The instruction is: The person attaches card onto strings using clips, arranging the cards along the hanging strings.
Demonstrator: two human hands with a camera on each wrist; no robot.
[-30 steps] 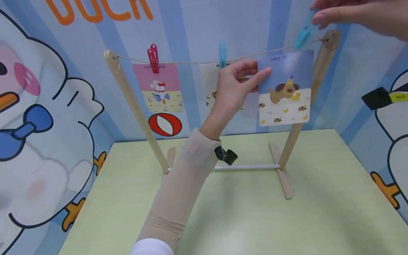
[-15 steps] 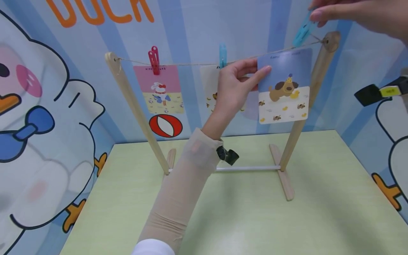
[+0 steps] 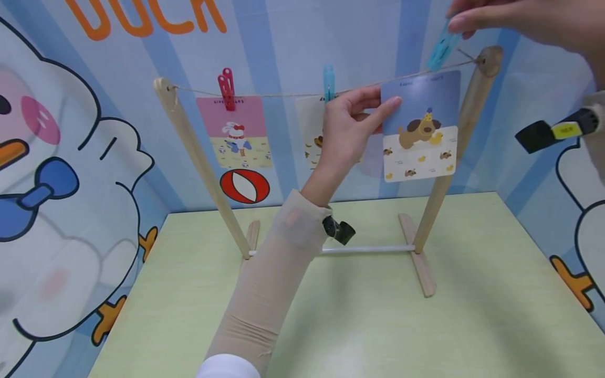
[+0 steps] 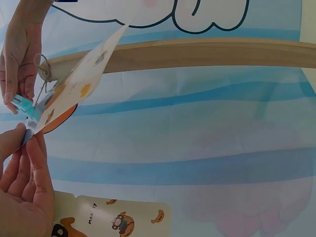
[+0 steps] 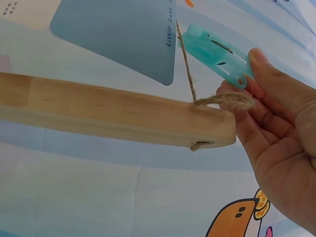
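My left hand (image 3: 350, 126) pinches the left edge of a blue-and-white puppy card (image 3: 420, 126), held upright against the twine (image 3: 279, 95). Above the card's top edge, my right hand (image 3: 510, 23) grips a light blue clothespin (image 3: 443, 50) by its upper end, tilted, with its lower tip at the twine. In the right wrist view the clothespin (image 5: 217, 57) sits between thumb and fingers, beside the card's (image 5: 118, 37) printed edge. From the left wrist, the card (image 4: 81, 84) is seen nearly edge-on between thumb and fingers. Whether the clothespin bites the card, I cannot tell.
A red clothespin (image 3: 227, 89) holds a pink rabbit card (image 3: 236, 131) on the twine. Another blue clothespin (image 3: 329, 83) holds a card (image 3: 308, 123) partly behind my left hand. Wooden posts (image 3: 203, 168) stand on the pale green table (image 3: 368, 320), joined by a white rod (image 3: 368, 250).
My right hand and the clothespin have shifted slightly left and down to the twine. The card has risen a little toward it, while my left hand keeps its pinch.
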